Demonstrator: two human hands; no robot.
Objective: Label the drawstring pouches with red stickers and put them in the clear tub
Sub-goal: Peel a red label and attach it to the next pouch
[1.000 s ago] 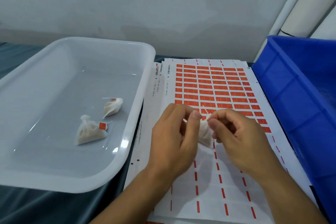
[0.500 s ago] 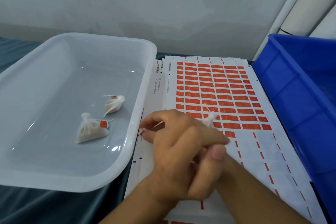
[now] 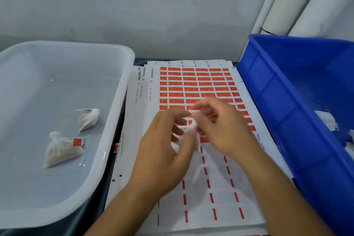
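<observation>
Over the sheet of red rectangular stickers (image 3: 197, 90), your two hands meet around a small white fabric drawstring pouch (image 3: 191, 130). Your left hand (image 3: 164, 151) has its fingers curled about the pouch from the near left side; your right hand (image 3: 222, 130) pinches at it from the right, thumb and forefinger drawn together. Motion blur hides the exact contact, and you cannot be said with certainty to hold a sticker, though a trace of red shows between the fingers.

Compared with half a second ago, your hands no longer cross one over the other at the sheet's left edge; they now sit side by side nearer the middle of the sheet, and the pouch has come back between them. A second ago they stood much as they do now.

At your left, the clear plastic rectangular tub (image 3: 115, 120) holds two labelled pouches: the nearer pouch (image 3: 61, 149) and the farther pouch (image 3: 89, 119), each bearing a red sticker, apart from one another and unmoved. At your right, the blue plastic crate (image 3: 277, 111) shows white material (image 3: 327, 120) inside, too blurred to identify.
</observation>
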